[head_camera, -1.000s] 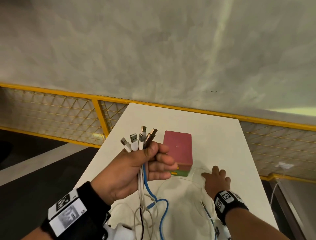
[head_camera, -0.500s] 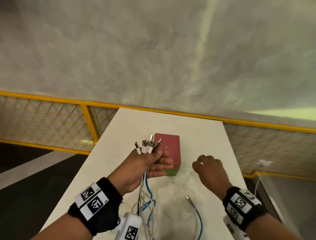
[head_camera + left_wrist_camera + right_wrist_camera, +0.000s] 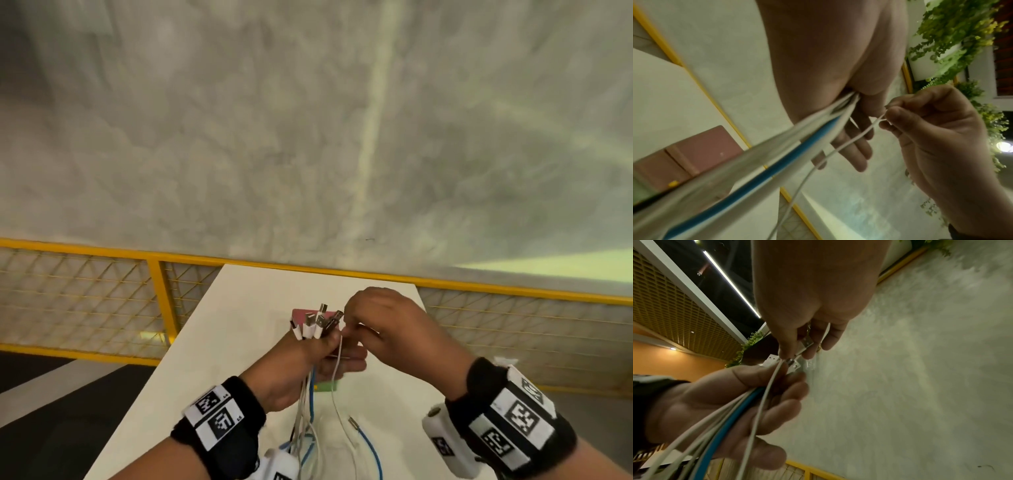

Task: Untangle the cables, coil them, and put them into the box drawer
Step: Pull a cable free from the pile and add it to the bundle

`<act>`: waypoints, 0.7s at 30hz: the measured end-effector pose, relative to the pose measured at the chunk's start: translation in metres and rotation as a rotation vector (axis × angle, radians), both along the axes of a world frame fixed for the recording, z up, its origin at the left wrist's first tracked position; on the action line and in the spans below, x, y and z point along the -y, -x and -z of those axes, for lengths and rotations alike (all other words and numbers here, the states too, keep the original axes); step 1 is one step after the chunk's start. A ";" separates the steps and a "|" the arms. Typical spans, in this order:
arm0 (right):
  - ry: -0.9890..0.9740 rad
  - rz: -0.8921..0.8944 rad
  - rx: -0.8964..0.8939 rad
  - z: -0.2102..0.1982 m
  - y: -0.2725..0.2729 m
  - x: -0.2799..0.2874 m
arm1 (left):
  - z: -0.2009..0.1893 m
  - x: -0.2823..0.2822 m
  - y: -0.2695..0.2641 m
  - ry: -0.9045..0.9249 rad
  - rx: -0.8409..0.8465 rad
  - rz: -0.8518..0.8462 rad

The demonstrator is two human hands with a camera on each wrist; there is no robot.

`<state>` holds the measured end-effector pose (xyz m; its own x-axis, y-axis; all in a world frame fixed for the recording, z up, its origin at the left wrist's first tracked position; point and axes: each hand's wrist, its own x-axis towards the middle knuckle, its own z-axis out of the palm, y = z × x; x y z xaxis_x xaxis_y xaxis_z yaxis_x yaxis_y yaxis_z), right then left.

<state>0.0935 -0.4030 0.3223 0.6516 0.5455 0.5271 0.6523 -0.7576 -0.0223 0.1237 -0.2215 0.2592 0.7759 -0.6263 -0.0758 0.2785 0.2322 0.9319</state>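
Note:
My left hand (image 3: 329, 349) grips a bundle of white cables and one blue cable (image 3: 797, 146) above the table, and their USB plugs (image 3: 317, 320) stick up out of the fist. My right hand (image 3: 346, 330) is right beside it and pinches a thin white cable (image 3: 337, 363) between thumb and forefinger, just below the plugs. In the right wrist view that thin white cable (image 3: 760, 402) runs down across the left hand's fingers (image 3: 785, 408). The pink box (image 3: 301, 313) with a green base stands behind the hands, mostly hidden.
The cables' loose lower ends lie on the white table (image 3: 239, 325) near me, among them a blue cable with a metal plug (image 3: 352, 422). A yellow mesh railing (image 3: 157, 287) runs along the table's far and left sides.
My right hand has lifted off the table, come up to the left hand and pinched a thin white cable. The left hand still holds the bundle.

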 end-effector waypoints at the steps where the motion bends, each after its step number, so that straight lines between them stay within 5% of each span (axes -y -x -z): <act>1: -0.021 -0.018 0.010 -0.004 0.001 -0.001 | -0.002 -0.002 0.002 0.009 -0.029 0.051; 7: -0.114 -0.077 -0.045 -0.009 0.006 -0.011 | -0.009 -0.007 0.010 0.116 -0.086 0.264; 10: -0.202 0.020 0.005 -0.006 0.004 -0.015 | -0.014 -0.007 0.009 0.119 -0.069 0.168; 12: -0.435 0.211 -0.016 0.006 0.002 -0.014 | -0.018 -0.006 0.007 0.102 -0.101 0.017; 15: -0.858 0.437 -0.516 0.045 0.008 -0.013 | -0.019 -0.009 0.000 0.143 -0.168 -0.160; 17: -0.877 0.408 -0.895 0.083 0.020 -0.024 | -0.018 -0.014 -0.003 0.162 -0.179 -0.205; 19: -0.758 0.331 -0.933 0.113 0.032 -0.040 | -0.014 -0.017 -0.002 0.158 -0.177 -0.211; 21: -0.607 0.253 -0.772 0.129 0.031 -0.052 | -0.010 -0.017 0.002 0.156 -0.182 -0.197</act>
<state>0.0621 -0.3511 0.1932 0.9908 0.1240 0.0549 0.1182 -0.5922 -0.7970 0.1222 -0.2049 0.2689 0.8660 -0.4801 -0.1398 0.3733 0.4347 0.8195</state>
